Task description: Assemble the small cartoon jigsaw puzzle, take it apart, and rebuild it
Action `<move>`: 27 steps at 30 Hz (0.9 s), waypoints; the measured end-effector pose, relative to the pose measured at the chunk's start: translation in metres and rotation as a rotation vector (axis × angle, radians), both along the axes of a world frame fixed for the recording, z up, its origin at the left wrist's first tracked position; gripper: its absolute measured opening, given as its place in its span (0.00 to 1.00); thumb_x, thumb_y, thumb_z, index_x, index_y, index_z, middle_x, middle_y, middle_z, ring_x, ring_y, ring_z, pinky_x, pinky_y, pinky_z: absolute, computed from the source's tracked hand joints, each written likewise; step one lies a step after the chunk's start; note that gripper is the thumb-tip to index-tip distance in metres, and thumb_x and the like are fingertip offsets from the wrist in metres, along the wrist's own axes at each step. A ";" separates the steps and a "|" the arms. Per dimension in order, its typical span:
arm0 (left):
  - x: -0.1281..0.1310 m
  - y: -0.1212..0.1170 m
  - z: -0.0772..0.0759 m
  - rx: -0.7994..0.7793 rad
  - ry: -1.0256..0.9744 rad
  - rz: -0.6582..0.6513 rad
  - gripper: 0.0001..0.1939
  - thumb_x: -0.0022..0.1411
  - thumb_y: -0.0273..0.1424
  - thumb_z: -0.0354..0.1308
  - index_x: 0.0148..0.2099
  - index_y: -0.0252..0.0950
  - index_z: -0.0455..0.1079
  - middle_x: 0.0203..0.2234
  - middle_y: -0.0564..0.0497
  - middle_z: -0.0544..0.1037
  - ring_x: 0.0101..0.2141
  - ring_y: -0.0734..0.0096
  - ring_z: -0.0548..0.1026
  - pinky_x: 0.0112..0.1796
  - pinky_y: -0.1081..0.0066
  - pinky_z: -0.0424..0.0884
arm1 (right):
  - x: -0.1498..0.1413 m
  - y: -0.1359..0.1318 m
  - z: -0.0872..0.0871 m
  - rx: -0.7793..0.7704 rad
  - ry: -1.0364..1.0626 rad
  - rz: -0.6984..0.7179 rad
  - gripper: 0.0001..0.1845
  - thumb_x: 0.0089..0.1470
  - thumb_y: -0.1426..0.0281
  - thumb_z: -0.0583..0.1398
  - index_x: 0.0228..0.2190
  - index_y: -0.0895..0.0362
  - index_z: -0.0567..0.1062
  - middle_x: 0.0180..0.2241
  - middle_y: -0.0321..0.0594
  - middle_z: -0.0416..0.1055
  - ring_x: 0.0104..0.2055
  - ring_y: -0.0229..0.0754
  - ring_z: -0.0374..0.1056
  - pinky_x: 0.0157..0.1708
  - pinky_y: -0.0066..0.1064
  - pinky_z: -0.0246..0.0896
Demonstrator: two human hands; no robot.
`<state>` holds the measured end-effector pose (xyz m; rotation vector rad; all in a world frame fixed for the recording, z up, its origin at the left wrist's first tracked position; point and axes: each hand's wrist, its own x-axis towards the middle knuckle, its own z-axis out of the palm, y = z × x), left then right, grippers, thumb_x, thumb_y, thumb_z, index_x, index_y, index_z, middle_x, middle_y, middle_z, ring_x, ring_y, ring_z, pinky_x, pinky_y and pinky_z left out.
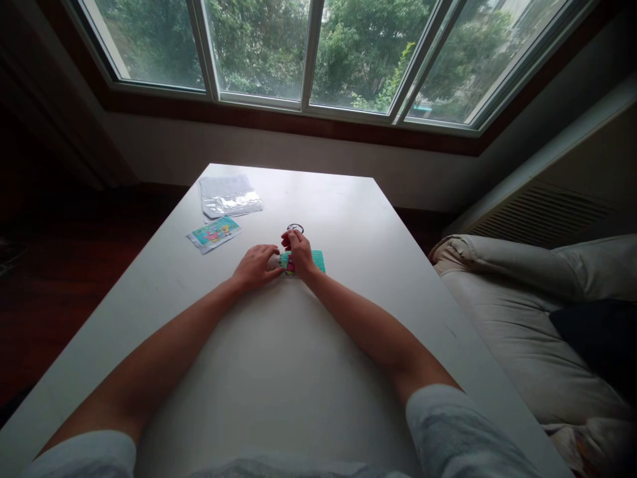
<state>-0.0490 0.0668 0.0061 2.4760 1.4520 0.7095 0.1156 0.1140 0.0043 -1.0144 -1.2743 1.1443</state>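
Observation:
Both my arms reach out over the white table (pixel 279 372). My left hand (pixel 256 265) lies curled on the table, its fingertips against the left end of a small teal card or packet (pixel 318 260). My right hand (pixel 297 252) rests on top of that teal packet with fingers pinched together near a small white piece I cannot make out. A small dark ring (pixel 295 228) lies just beyond my right hand.
A colourful cartoon card (pixel 215 233) and a clear plastic bag (pixel 229 196) lie at the table's far left. A pale cushioned sofa (pixel 522 312) stands right of the table. Windows (pixel 308 53) run along the far wall; dark floor lies left.

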 end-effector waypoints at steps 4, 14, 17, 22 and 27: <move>0.000 0.001 -0.003 -0.006 0.025 -0.026 0.37 0.60 0.51 0.61 0.65 0.40 0.62 0.59 0.42 0.71 0.58 0.49 0.68 0.60 0.51 0.61 | 0.018 0.011 0.012 -0.023 -0.061 0.015 0.17 0.60 0.57 0.52 0.33 0.54 0.74 0.31 0.36 0.71 0.35 0.39 0.68 0.36 0.30 0.61; 0.002 0.003 -0.013 -0.055 0.171 -0.055 0.42 0.62 0.58 0.55 0.70 0.40 0.58 0.69 0.41 0.59 0.68 0.47 0.55 0.67 0.46 0.46 | 0.082 0.024 0.017 0.161 -1.076 0.124 0.13 0.63 0.66 0.56 0.40 0.54 0.81 0.43 0.47 0.73 0.49 0.48 0.66 0.46 0.37 0.58; 0.005 0.003 -0.011 -0.061 0.169 -0.029 0.40 0.62 0.57 0.55 0.69 0.40 0.59 0.68 0.41 0.60 0.68 0.47 0.55 0.67 0.46 0.46 | 0.084 0.019 0.011 0.206 -1.143 0.128 0.12 0.62 0.65 0.58 0.42 0.53 0.81 0.44 0.47 0.72 0.51 0.50 0.64 0.46 0.38 0.59; 0.006 0.004 -0.008 -0.071 0.148 -0.038 0.40 0.59 0.56 0.58 0.67 0.39 0.61 0.68 0.41 0.61 0.68 0.47 0.56 0.67 0.46 0.47 | 0.080 0.016 0.003 0.259 -1.160 0.081 0.11 0.60 0.64 0.60 0.40 0.53 0.81 0.45 0.47 0.71 0.51 0.51 0.63 0.49 0.40 0.60; 0.004 0.004 -0.006 -0.096 0.140 -0.056 0.39 0.57 0.54 0.60 0.64 0.39 0.62 0.67 0.41 0.61 0.68 0.48 0.56 0.67 0.46 0.47 | 0.076 0.011 -0.002 0.284 -1.204 0.047 0.13 0.59 0.58 0.61 0.39 0.53 0.79 0.49 0.48 0.69 0.54 0.54 0.61 0.53 0.46 0.57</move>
